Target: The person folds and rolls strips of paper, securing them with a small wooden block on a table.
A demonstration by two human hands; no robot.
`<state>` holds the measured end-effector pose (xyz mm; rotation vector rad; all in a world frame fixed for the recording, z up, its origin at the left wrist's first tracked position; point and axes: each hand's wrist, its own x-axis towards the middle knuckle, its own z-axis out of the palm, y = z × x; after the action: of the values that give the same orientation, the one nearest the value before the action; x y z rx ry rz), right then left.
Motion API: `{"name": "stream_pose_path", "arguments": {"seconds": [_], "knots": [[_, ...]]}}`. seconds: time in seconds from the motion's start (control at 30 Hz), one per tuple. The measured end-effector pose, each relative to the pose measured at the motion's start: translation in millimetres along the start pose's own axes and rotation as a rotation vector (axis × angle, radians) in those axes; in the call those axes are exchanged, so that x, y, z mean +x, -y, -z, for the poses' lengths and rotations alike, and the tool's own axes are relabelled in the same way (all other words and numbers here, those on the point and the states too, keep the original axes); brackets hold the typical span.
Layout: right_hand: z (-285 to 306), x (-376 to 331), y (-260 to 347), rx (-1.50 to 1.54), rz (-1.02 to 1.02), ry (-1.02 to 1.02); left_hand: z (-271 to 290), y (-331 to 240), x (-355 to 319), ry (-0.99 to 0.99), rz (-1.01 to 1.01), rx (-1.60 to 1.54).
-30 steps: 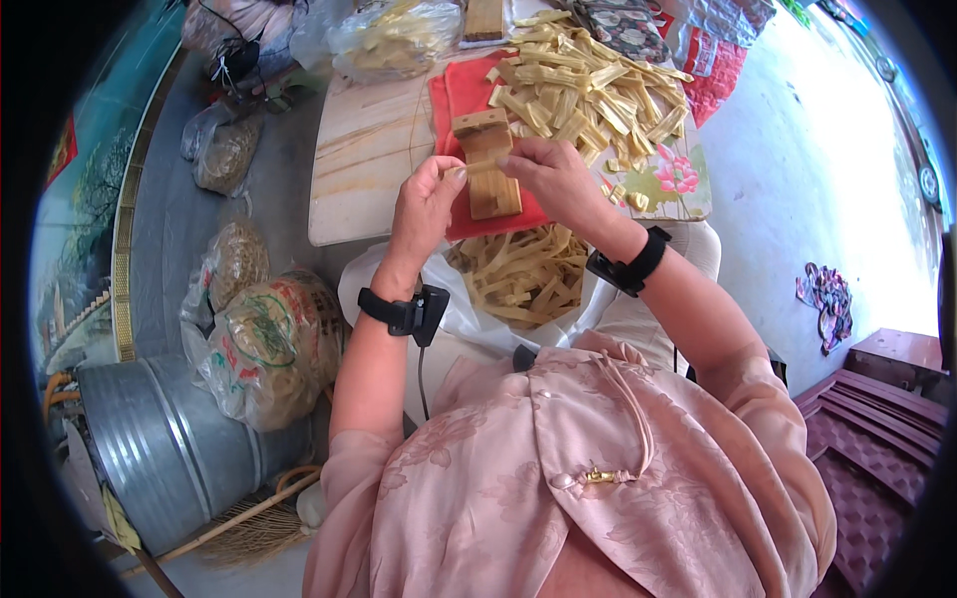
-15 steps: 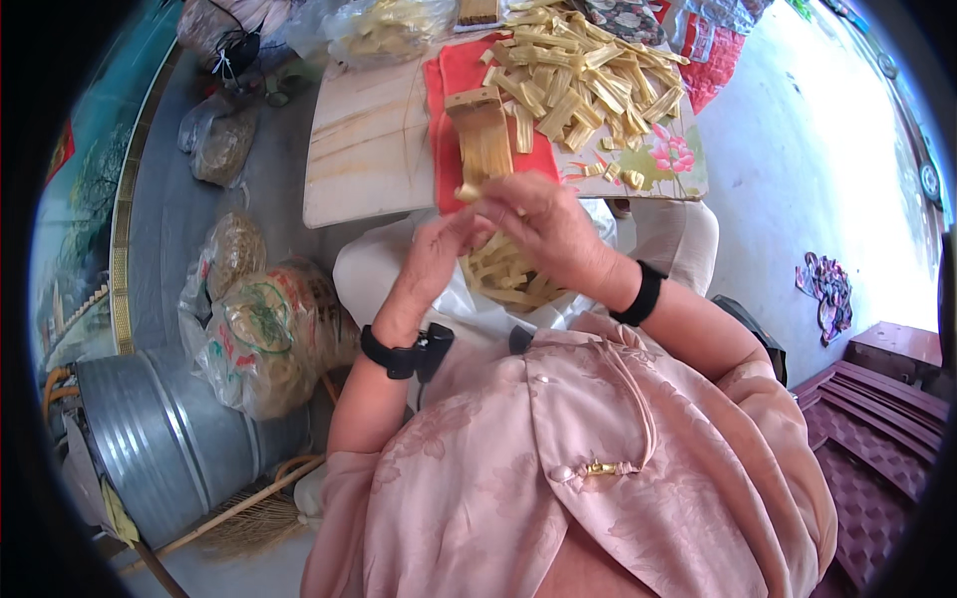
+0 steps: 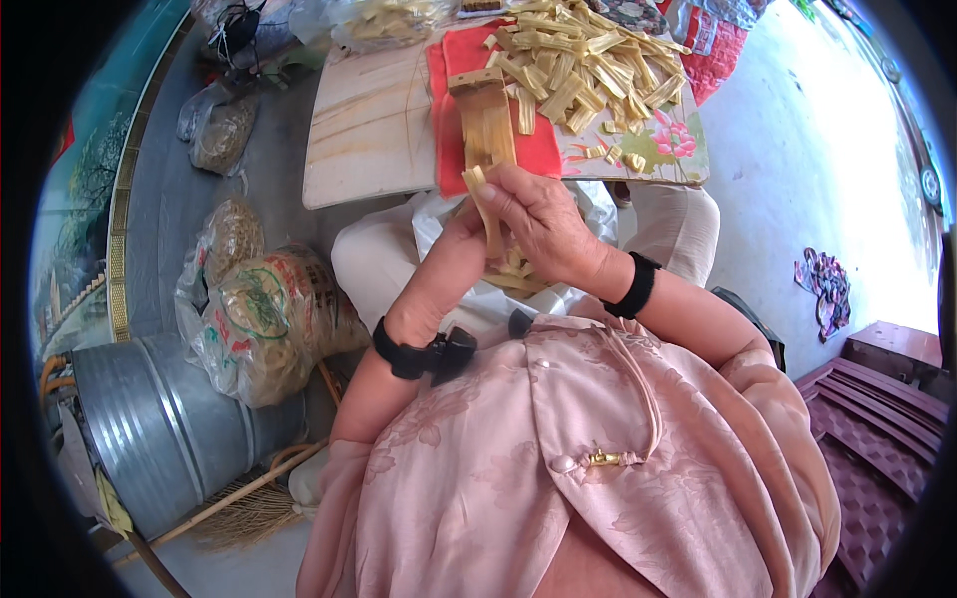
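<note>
My right grip (image 3: 551,223) pinches a yellow strip (image 3: 488,217) at its left; my left grip (image 3: 454,257) I cannot tell. Both have come nearer from beside the wooden block (image 3: 486,125).

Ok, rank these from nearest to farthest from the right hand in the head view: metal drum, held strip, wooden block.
From the right hand:
1. Held strip: in its grip.
2. Wooden block: ahead, on the red cloth.
3. Metal drum: well off, lower left.
</note>
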<state>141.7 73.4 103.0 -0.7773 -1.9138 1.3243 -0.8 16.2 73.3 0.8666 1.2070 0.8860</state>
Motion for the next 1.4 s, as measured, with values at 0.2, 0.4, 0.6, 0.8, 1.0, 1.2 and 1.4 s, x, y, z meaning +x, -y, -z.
{"name": "stream_pose_path", "arguments": {"seconds": [0.2,0.4,0.6,0.8,1.0,1.2,1.4], "knots": [[-1,10,-9,0.372,-0.212,-0.046,-11,-18,-12,-0.601,-0.695,0.762],[-2,1,-3,0.065,0.040,-0.063,-6,-24,-10,-0.552,-0.857,0.877],[21,-4,12,-0.325,0.297,0.045,1,-22,-13,-0.202,-0.614,0.387],[26,-3,20,0.422,-0.163,0.190,-3,-25,-3,-0.138,-0.606,0.117],[25,2,10,0.420,-0.197,0.094,-19,-24,-4,-0.275,-0.532,-0.089],[16,5,-10,0.294,-0.085,-0.019,-12,-29,-2,-0.357,-0.618,0.345],[43,7,-18,0.631,-0.436,-0.091,14,-39,-11,-0.460,-0.692,0.389]]}}
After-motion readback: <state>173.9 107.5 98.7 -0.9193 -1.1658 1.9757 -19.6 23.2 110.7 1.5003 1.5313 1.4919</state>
